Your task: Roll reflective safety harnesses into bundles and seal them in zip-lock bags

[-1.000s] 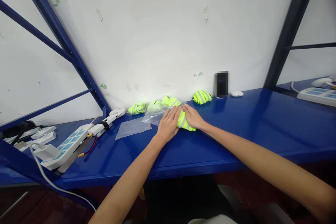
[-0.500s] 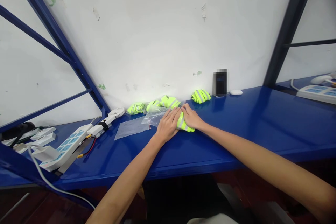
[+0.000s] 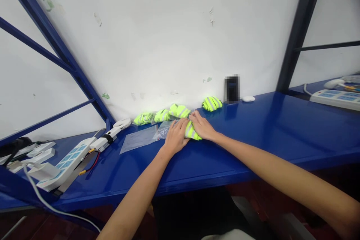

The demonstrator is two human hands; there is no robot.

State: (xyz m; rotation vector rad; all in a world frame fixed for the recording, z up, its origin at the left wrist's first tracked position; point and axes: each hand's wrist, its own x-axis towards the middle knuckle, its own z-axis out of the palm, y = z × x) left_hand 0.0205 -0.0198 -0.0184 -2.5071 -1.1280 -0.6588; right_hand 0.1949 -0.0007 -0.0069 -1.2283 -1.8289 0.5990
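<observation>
A folded neon-yellow bundle with silver reflective bands, like a safety vest (image 3: 192, 131), lies on the blue table between my hands. It seems to be partly inside a clear plastic bag (image 3: 162, 131), which spreads out to the left. My left hand (image 3: 176, 135) presses on the bag and the bundle's left side, fingers close together. From the right, my right hand (image 3: 203, 125) grips the bundle's far right edge with bent fingers. The fingertips of both hands nearly meet at its far end. Where the bag's mouth lies is hidden under my hands.
Several similar yellow bundles, one a folded vest (image 3: 212, 103), lie along the wall. A flat clear bag (image 3: 139, 139) is left of my hands. Further left are a white handheld fan (image 3: 122, 123) and a power strip (image 3: 70, 161). A white case (image 3: 248, 99) sits at back right.
My hands stay on the bundle, and the right fingers have shifted slightly over its far end. The clear bag beside my left hand looks more bunched. The whole view has shifted a little.
</observation>
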